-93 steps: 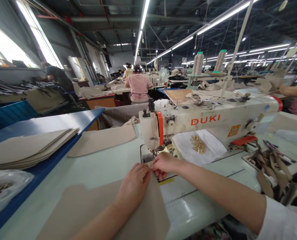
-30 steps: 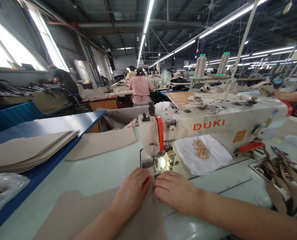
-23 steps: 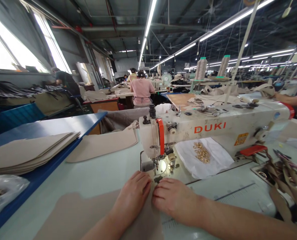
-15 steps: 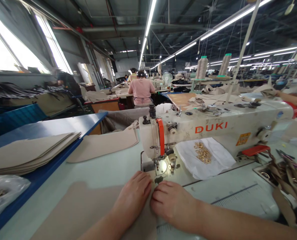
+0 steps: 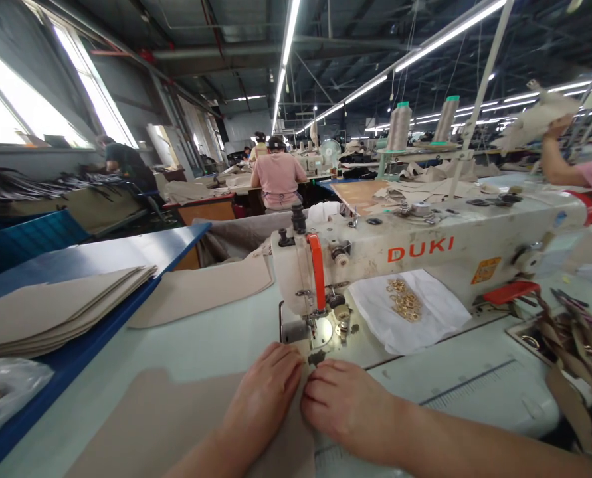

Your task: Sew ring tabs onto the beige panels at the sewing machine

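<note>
A beige fabric panel lies flat on the pale sewing table in front of me. My left hand rests palm down on the panel's right end, fingers stretched toward the needle. My right hand lies flat beside it, fingertips touching the panel's edge. Both hands sit just in front of the presser foot of the white DUKI sewing machine. The fabric edge under my fingers is hidden.
A stack of beige panels lies on a blue shelf at left, one more panel behind. Gold rings sit on white cloth beside the machine. Beige straps pile at right. Other people work at tables behind and at far right.
My hands drew back from the needle toward me, and my right hand went from a pinch to lying flat. The person at far right has lifted a piece of fabric.
</note>
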Demonstrator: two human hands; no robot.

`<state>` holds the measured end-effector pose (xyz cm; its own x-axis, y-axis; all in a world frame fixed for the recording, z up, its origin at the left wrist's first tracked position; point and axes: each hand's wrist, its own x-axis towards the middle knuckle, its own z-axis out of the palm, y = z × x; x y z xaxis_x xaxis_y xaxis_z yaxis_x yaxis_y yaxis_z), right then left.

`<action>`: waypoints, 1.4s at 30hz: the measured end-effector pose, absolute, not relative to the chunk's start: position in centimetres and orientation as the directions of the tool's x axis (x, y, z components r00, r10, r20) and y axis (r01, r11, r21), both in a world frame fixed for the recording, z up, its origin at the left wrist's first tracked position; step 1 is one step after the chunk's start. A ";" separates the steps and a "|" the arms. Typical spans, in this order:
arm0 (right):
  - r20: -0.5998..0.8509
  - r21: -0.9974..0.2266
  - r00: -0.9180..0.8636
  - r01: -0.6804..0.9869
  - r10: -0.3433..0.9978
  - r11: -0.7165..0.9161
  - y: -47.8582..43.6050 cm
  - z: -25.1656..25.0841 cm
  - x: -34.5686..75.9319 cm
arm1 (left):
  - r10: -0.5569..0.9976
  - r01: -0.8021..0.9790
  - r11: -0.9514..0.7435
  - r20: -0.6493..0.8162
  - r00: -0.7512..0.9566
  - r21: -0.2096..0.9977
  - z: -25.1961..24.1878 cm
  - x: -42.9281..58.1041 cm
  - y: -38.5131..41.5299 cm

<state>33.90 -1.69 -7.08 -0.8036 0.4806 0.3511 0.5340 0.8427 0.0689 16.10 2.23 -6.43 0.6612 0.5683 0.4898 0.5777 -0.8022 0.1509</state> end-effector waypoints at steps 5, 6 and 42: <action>0.351 0.069 -0.797 0.545 0.491 0.836 -1.8 -6.9 33.9 | 0.546 0.562 -0.812 0.539 0.641 0.156 -6.5 16.2 2.3; 0.351 0.068 -0.796 0.546 0.493 0.835 -1.8 -6.9 33.9 | 0.544 0.559 -0.814 0.545 0.638 0.158 -6.5 16.3 2.3; 0.344 0.115 -0.715 0.676 0.609 0.728 -1.4 -5.6 33.6 | 0.571 0.531 -0.810 0.537 0.621 0.247 -6.6 16.1 2.1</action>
